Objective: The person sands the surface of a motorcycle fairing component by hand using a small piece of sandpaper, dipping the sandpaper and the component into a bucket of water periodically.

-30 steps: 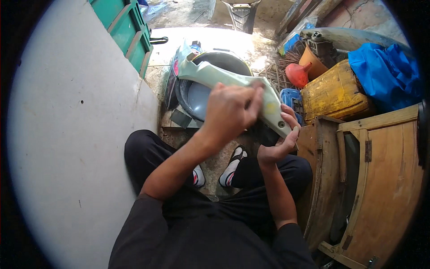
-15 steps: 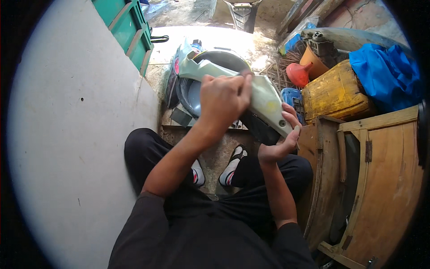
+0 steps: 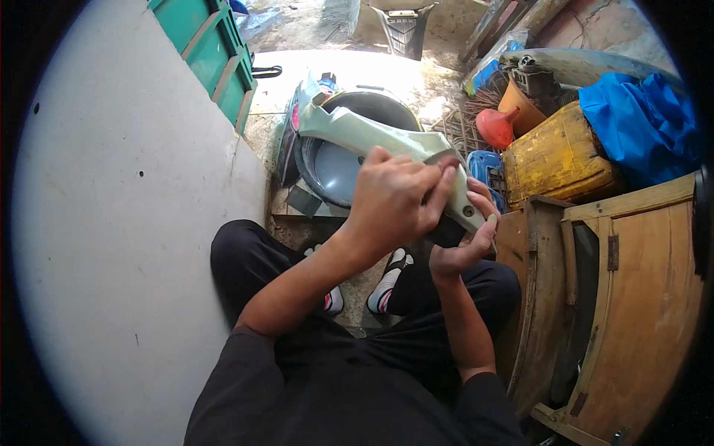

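A long pale-green plastic panel, likely a motorcycle fairing, slants over a round black tub. Its near right end, with a round hole, rests in my right hand, whose fingers wrap the edge and thumb lies along the side. My left hand is closed and pressed onto the panel close to the right hand. Beneath its fingertips shows the edge of a thin grey sheet of sandpaper; most of it is hidden. The black tub holds greyish water.
A dark square sheet lies at the tub's near left. White wall stands at left. On the right are a yellow jerrycan, red funnel, blue plastic sheet and wooden cabinet.
My left hand has slid along the panel to the right and nearer me, toward my right hand. The panel's far part sits slightly lower; the right hand keeps its hold.
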Motion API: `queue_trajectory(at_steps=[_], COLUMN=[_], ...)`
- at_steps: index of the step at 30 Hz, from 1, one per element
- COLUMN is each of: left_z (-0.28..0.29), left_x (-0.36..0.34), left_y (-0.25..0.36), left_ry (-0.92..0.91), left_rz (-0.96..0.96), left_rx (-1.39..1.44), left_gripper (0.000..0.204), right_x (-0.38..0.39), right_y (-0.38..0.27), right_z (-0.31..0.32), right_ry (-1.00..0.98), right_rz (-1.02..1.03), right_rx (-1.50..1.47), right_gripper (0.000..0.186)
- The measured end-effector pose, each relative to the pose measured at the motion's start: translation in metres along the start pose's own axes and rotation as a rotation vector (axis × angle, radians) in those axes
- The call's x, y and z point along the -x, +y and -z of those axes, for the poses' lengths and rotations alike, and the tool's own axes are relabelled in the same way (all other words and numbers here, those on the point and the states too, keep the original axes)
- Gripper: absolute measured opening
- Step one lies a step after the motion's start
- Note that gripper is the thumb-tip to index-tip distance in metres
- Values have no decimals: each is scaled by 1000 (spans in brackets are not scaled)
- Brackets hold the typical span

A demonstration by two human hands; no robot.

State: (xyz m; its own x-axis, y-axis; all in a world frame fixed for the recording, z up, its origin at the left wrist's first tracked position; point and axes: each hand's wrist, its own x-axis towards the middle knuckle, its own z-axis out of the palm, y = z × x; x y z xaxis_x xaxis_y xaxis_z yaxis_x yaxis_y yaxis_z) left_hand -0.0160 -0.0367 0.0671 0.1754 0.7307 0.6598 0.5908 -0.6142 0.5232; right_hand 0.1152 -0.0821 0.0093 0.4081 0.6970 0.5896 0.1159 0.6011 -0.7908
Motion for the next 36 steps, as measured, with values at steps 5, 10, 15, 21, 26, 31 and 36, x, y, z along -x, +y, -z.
queue_trajectory(at_steps=[5, 10, 15, 21, 26, 31, 36], left_z=[-2, 5, -3, 0, -2, -10, -2], left_x=[-8, 1, -6, -3, 3, 1, 0], left_y=[-27, 5, -24, -5, 0, -5, -13], left_ry=[49, -38, 15, 45, 3, 30, -11], left_rz=[76, 2, 114, 113, 69, 101, 138], left_rx=[-178, 34, -122, -35, -101, -87, -46], left_gripper=[33, 29, 30, 33, 28, 30, 31], right_x=[1, 1, 4, 3, 5, 3, 3], right_y=[-1, 2, 2, 0, 3, 1, 1], right_z=[2, 2, 4, 3, 5, 0, 5], right_ry=[-25, -15, -32, -35, -47, 16, -58], right_rz=[16, 9, 48, 8, 45, 2, 42], right_rx=[81, -23, 95, 31, 64, 3, 91], right_gripper=[44, 43, 43, 44, 44, 44, 45])
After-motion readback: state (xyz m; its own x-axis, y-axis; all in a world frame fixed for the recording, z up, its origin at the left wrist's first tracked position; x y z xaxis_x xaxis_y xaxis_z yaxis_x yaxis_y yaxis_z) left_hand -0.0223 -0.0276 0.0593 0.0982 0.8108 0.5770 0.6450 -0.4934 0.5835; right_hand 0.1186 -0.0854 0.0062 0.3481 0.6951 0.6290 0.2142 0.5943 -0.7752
